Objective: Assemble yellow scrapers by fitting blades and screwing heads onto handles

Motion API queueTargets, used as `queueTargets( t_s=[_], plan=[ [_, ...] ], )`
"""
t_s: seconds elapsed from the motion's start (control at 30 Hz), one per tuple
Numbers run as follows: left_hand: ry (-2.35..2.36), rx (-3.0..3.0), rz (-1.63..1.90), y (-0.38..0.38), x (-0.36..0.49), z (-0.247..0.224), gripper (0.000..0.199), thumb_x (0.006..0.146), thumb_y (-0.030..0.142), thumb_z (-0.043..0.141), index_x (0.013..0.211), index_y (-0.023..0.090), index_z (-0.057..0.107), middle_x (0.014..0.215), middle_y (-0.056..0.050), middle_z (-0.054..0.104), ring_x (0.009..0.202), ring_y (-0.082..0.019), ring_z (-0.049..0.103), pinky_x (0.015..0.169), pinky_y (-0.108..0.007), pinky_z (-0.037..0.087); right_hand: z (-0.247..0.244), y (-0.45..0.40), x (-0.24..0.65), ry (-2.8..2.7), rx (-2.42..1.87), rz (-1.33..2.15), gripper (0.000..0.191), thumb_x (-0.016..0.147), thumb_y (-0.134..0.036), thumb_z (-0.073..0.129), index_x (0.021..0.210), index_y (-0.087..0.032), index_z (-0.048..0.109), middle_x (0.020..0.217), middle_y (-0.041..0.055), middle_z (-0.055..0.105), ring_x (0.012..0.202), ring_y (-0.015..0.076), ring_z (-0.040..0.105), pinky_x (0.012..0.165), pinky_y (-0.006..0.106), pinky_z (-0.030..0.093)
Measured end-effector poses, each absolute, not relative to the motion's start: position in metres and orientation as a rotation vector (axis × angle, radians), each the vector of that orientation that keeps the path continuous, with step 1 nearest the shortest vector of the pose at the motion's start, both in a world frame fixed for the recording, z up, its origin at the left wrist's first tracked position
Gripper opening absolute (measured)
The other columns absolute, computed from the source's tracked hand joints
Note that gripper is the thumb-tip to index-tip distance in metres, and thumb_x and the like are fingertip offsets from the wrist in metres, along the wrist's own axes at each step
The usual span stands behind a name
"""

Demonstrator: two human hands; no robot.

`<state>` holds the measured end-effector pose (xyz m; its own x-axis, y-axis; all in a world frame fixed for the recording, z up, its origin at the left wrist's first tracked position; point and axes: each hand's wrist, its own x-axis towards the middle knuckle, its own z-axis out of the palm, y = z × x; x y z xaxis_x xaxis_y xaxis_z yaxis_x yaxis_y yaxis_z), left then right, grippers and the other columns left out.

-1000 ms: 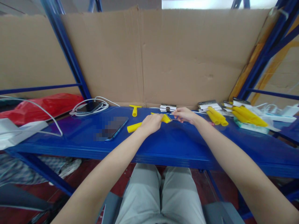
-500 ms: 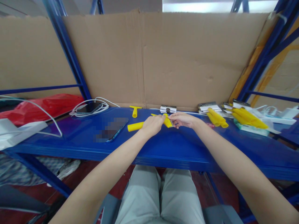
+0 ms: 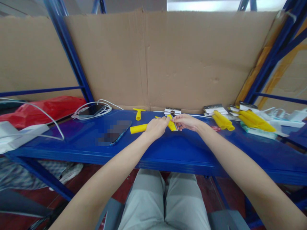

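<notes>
Red plastic, perhaps a bag [image 3: 48, 107], lies at the far left of the blue desk [image 3: 153, 153], behind a white box-like object [image 3: 26, 137]. Next to it, a white cable [image 3: 107, 110] is coiled around a dark phone [image 3: 93, 111]. Nearer to the front edge lies a second phone [image 3: 121, 132], partly blurred. Farther right, a yellow T-shaped piece [image 3: 138, 114] rests close to the cardboard wall [image 3: 187, 60].

One yellow handle [image 3: 138, 128] sticks out to the left from the left hand [image 3: 156, 127]. This hand is closed around a yellow tool [image 3: 172, 124], whose flat head shows between the two hands, over the middle of the desk; whether the handle belongs to it, I cannot tell. Just behind stands a clipped stack of cards [image 3: 173, 111].

At the silver edge of the head, the right hand [image 3: 187, 122] has its fingers bent and touching; how firmly they grip is not clear. To the right lie two yellow handles [image 3: 223, 120], then a bigger yellow pile [image 3: 256, 120] upon a green-white packet [image 3: 259, 131], and finally a white power strip [image 3: 291, 124].
</notes>
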<state>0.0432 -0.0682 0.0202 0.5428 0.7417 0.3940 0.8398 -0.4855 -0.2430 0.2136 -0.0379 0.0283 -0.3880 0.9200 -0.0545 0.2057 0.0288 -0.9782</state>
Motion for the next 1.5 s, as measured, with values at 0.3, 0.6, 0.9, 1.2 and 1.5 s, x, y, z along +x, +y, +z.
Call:
queueTargets(
  t_s=[0.3,0.6,0.9,1.2,1.5],
  plan=[
    [-1.353,-2.34,-0.351,-0.063,0.041,0.019,0.032,0.085,0.01,0.038,0.114,0.013,0.052,0.105,-0.012,0.064,0.088,-0.025,0.065,0.071,-0.035,0.051,0.027,-0.04,0.217,-1.83,-1.091,1.524,0.025,0.067,-0.029,0.074,0.074,-0.016,0.055,0.058,-0.0023,0.06,0.047,0.0084,0.054,0.044,0.019,0.042],
    [-1.37,-2.336,-0.342,-0.063,0.039,0.018,0.032,0.085,0.01,0.037,0.114,0.013,0.052,0.107,-0.013,0.063,0.09,-0.024,0.065,0.072,-0.033,0.05,0.027,-0.044,0.214,-1.878,-1.083,1.52,0.03,0.063,-0.031,0.077,0.072,-0.017,0.052,0.057,-0.0035,0.06,0.046,0.0075,0.054,0.044,0.019,0.041],
    [-1.379,-2.339,-0.328,-0.062,0.038,0.018,0.033,0.085,0.01,0.037,0.115,0.013,0.051,0.109,-0.013,0.062,0.092,-0.023,0.064,0.075,-0.032,0.05,0.025,-0.043,0.21,-1.832,-1.147,1.483,0.029,0.063,-0.028,0.077,0.07,-0.017,0.051,0.054,-0.0035,0.058,0.044,0.0072,0.052,0.042,0.018,0.04],
    [-1.373,-2.393,-0.385,-0.059,0.035,0.018,0.038,0.083,0.011,0.04,0.12,0.016,0.046,0.111,-0.012,0.062,0.096,-0.023,0.063,0.078,-0.033,0.05,0.023,-0.042,0.207,-1.834,-1.176,1.437,0.025,0.065,-0.026,0.076,0.068,-0.016,0.053,0.055,-0.0025,0.06,0.044,0.0065,0.052,0.044,0.018,0.042],
    [-1.286,-2.486,-0.415,-0.051,0.033,0.012,0.034,0.082,0.01,0.042,0.114,0.016,0.052,0.114,-0.011,0.062,0.101,-0.023,0.062,0.083,-0.033,0.049,0.022,-0.042,0.207,-1.642,-1.17,1.579,0.01,0.078,-0.018,0.063,0.074,-0.016,0.054,0.051,-0.0019,0.058,0.044,0.0092,0.054,0.042,0.019,0.042]
  ],
)
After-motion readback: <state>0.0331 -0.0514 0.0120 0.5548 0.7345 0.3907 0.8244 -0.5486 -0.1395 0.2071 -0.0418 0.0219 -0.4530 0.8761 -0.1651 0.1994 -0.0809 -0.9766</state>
